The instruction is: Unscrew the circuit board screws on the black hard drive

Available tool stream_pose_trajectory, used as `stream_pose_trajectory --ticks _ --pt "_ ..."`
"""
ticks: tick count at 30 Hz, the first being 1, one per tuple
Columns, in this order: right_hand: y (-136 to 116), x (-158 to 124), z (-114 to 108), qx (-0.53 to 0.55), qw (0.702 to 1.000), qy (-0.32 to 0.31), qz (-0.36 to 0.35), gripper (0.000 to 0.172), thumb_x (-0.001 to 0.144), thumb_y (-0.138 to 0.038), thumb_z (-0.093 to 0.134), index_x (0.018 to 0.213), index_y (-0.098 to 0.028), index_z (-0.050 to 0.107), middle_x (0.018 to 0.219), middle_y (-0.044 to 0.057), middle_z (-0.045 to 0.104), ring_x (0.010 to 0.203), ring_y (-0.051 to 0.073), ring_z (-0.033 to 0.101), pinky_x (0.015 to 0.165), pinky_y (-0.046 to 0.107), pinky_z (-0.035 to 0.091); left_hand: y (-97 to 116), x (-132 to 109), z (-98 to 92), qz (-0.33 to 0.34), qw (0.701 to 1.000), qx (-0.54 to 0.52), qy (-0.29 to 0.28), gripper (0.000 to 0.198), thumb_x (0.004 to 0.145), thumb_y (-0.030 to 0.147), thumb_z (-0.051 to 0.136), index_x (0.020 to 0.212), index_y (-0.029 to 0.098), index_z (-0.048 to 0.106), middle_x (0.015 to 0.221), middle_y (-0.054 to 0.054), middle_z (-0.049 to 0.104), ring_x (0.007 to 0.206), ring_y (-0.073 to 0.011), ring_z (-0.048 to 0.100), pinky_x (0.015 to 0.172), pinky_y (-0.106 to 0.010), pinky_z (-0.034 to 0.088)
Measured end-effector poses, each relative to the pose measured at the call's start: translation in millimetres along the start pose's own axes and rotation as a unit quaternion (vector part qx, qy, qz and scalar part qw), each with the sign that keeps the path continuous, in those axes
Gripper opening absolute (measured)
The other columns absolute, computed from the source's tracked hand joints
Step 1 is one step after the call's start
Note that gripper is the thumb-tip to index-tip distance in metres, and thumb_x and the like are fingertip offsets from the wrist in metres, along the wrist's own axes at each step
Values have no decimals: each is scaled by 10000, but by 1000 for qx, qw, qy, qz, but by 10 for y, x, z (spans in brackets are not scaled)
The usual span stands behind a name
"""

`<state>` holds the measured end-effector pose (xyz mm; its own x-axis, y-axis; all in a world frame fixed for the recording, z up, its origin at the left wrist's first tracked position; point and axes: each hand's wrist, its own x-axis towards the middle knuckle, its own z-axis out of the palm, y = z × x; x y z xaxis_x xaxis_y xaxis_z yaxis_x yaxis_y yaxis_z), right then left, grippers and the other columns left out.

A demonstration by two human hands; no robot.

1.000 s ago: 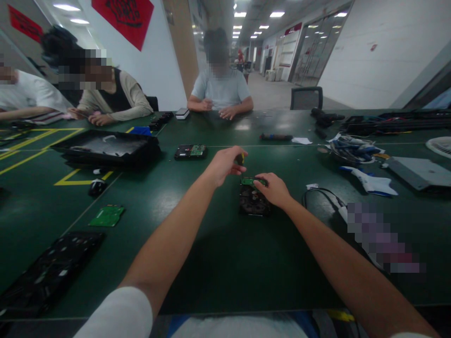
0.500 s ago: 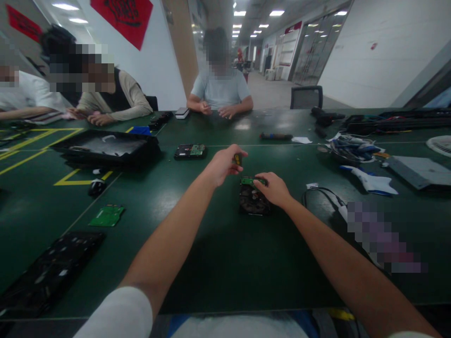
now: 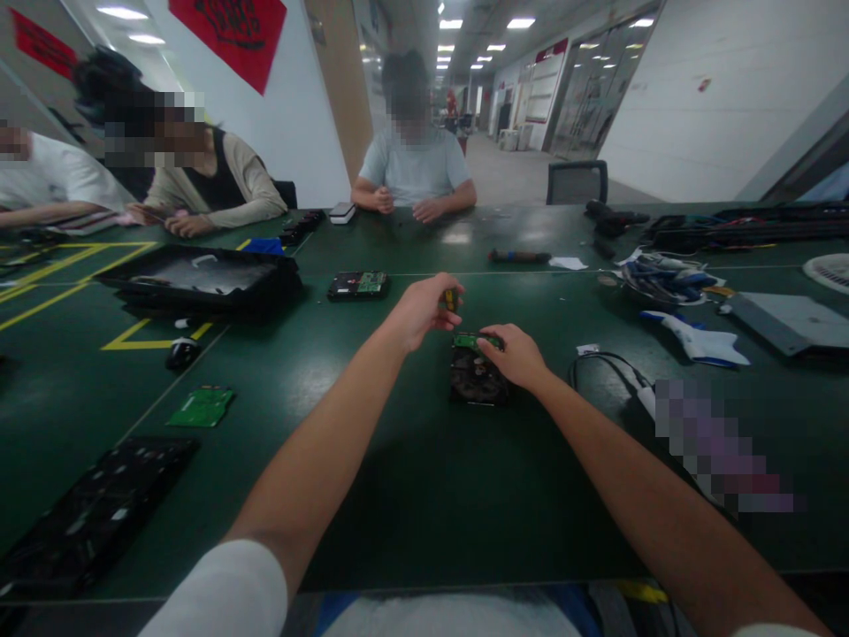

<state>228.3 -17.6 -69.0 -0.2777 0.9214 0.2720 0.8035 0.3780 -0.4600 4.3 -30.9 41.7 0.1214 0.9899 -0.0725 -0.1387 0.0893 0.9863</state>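
Note:
My left hand (image 3: 423, 311) is closed around the black-and-yellow handle of a small screwdriver (image 3: 452, 301), just above the far edge of a hard drive (image 3: 478, 380). Its shaft and tip are too small to make out. The drive lies on the green table with its dark metal side up and a green circuit board (image 3: 465, 340) at its far end. My right hand (image 3: 516, 356) grips the drive's right side, thumb over the board; the other fingertips are partly hidden behind it.
Another hard drive (image 3: 358, 285) lies farther off. To the left are a loose green circuit board (image 3: 202, 406), a black panel (image 3: 99, 509), a computer mouse (image 3: 182, 353) and a black tray (image 3: 199, 279). At right lie a cable (image 3: 610, 357) and a metal box (image 3: 792, 323). Co-workers sit opposite.
My left hand and the screwdriver handle have turned slightly, with the fingers shifting a little. My right hand and the hard drive stay in place.

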Motion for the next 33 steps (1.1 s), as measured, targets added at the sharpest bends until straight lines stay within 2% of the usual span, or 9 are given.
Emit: stream_pose_trajectory --ticks 5,10,13,17,19,22,25,29,33 --pt "12 8 7 2 1000 0 -5 335 1072 -441 587 1278 -235 752 1256 112 743 1120 270 681 978 397 511 4 -2 18 -22 999 -36 -8 196 925 389 604 958 196 599 977 -89 763 583 -148 679 535 -268 527" --pt "17 11 6 0 1000 -5 -4 352 1074 -448 583 1293 -227 747 1266 118 741 1137 272 685 987 394 513 -5 23 -21 14 1000 14 19 225 888 367 612 899 163 707 921 -69 693 574 -119 653 502 -239 460" --pt "17 17 12 -2 1000 -5 -5 342 1071 -442 589 1286 -230 750 1252 117 749 1146 275 683 994 395 512 -8 8 -15 12 1000 14 -9 234 882 386 639 935 174 725 944 -70 712 558 -107 622 496 -235 437" --pt "19 21 18 -2 1000 -5 -7 336 1068 -434 593 1284 -230 751 1240 112 754 1151 277 680 1000 398 511 -16 -6 17 -34 998 -34 -48 227 890 409 643 970 196 641 991 -83 764 577 -131 652 508 -246 466" --pt "23 20 19 -2 1000 -2 -10 330 1069 -431 592 1280 -234 752 1242 111 753 1158 277 678 1005 398 508 -18 2 21 -34 998 -35 -36 216 898 408 630 951 199 622 975 -82 759 598 -142 681 512 -245 475" --pt "36 17 22 1 1000 2 -9 331 1067 -442 596 1279 -241 753 1248 113 748 1146 275 682 996 398 514 -18 20 4 0 1000 6 3 216 896 385 619 927 179 677 951 -71 711 586 -127 681 501 -234 459" --pt "48 18 27 5 1000 0 -9 344 1066 -451 596 1284 -235 753 1251 116 746 1143 278 685 997 404 517 -20 28 -18 25 999 26 16 227 886 373 641 963 173 717 959 -65 681 572 -113 671 487 -230 440" --pt "50 23 32 2 1000 0 -11 336 1066 -442 598 1287 -240 751 1253 112 750 1159 280 681 1006 406 514 -40 27 -18 -1 1000 -20 -13 239 891 389 663 1042 205 642 958 -58 725 601 -149 707 497 -240 467" --pt "43 20 27 -2 1000 -1 -11 344 1071 -445 589 1293 -235 747 1251 112 749 1153 276 682 997 397 513 -60 42 -31 -35 995 -80 -38 213 904 400 632 981 203 607 961 -76 755 649 -167 729 532 -247 503"
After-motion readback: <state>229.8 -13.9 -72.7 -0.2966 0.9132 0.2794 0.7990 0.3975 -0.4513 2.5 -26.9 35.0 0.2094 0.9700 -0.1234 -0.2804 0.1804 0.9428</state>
